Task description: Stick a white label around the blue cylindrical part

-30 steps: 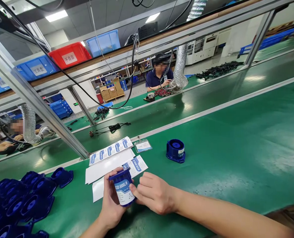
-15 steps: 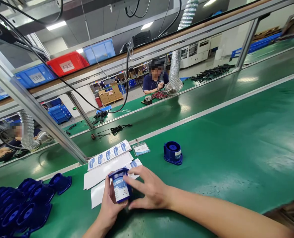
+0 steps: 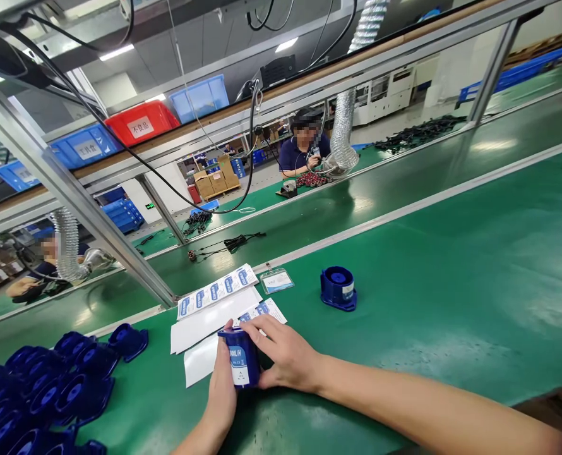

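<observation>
Above the green desk (image 3: 404, 303), held upright: blue housing (image 3: 243, 360), left hand (image 3: 224, 388) wrapped behind, right hand (image 3: 281, 357) closed against its labelled side.

Bare forearms, no sleeves/gloves, hands (image 3: 281, 357)

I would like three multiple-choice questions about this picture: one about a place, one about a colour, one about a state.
1. Where does the lone dark blue round plastic housing stand?
A. on the green belt, right of the label sheets
B. inside the red bin
C. on the pile at left

2. What colour is the label on the blue cylindrical part being held?
A. yellow
B. white
C. red

3. How is that part held?
A. by no hand
B. by the left hand alone
C. between both hands

Answers: 1 A, it stands alone beside the white label sheets. 2 B, the label is white with print. 3 C, the right hand grips it too.
</observation>
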{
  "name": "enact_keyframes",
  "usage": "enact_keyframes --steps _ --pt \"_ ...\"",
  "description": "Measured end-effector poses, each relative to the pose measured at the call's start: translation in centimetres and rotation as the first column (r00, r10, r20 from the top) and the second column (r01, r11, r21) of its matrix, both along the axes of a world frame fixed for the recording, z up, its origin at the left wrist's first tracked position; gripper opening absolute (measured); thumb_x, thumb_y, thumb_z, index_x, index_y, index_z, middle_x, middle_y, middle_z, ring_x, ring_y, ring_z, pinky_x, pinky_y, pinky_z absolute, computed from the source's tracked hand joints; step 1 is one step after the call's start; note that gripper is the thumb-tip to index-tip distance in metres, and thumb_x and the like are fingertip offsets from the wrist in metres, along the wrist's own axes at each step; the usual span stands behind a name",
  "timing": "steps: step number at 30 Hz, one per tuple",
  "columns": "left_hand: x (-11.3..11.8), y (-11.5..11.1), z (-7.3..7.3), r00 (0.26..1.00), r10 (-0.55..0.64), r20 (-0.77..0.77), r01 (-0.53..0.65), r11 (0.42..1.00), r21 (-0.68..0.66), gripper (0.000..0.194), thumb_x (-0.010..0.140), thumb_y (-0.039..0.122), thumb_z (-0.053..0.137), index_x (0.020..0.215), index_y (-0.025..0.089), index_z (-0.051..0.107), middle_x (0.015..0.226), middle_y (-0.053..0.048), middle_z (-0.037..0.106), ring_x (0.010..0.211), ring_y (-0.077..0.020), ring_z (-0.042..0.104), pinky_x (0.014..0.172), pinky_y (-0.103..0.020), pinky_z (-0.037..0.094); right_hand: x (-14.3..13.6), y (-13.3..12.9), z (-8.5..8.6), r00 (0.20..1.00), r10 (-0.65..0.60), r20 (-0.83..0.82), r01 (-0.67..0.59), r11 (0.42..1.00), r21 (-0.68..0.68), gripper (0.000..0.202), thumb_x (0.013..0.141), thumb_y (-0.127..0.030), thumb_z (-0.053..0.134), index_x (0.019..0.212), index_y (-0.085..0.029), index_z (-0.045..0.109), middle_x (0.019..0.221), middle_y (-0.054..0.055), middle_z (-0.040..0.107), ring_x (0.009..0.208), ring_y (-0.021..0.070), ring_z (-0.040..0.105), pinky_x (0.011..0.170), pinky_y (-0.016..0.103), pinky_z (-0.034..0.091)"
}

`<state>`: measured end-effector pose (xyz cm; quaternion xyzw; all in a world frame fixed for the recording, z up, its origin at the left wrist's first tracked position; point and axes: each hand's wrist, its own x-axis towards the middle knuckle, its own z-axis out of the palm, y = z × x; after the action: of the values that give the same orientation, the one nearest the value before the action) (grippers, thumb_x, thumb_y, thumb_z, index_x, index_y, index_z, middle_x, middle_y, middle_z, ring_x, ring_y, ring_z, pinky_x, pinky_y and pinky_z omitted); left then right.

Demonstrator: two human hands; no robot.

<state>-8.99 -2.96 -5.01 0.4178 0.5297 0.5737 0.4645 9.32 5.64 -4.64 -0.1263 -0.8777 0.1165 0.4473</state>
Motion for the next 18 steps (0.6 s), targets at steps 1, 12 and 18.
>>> enact_keyframes --steps 1,12,18 --pt "-0.1 -0.1 -0.3 0.999 0.013 -0.046 -0.013 1.000 0.010 0.074 0.101 0.075 0.045 0.157 0.028 0.046 0.168 -0.008 0.041 0.162 -0.0313 0.026 0.137 -0.051 0.014 0.0 -0.1 0.0 0.999 -0.023 0.045 0.023 1.000 -0.010 0.117 0.063 -0.031 0.099 0.160 -0.012 0.037 0.133 0.023 0.064 0.113 0.0386 0.064 0.093 0.051 0.060" --pt "-0.1 -1.0 0.7 0.957 -0.271 -0.101 0.275 0.961 0.023 0.120 0.084 0.060 0.082 0.169 0.027 0.006 0.170 -0.018 0.035 0.158 -0.0374 0.034 0.129 -0.053 0.036 1.4 0.2 0.6 0.989 -0.059 0.136 0.061 0.998 -0.014 0.110 0.064 -0.031 0.098 0.157 -0.013 0.042 0.127 0.020 0.064 0.105 0.0340 0.062 0.085 0.047 0.060" --pt "0.1 -0.5 1.2 0.949 -0.307 0.077 0.305 0.952 0.035 0.139 0.072 0.063 0.092 0.168 0.033 -0.003 0.149 -0.017 0.060 0.135 -0.0400 0.060 0.111 -0.053 0.053 1.6 1.0 0.7 1.000 -0.016 0.002 0.016 0.998 -0.065 0.113 0.062 -0.037 0.099 0.157 -0.014 0.043 0.128 0.019 0.066 0.108 0.0336 0.063 0.090 0.046 0.059"
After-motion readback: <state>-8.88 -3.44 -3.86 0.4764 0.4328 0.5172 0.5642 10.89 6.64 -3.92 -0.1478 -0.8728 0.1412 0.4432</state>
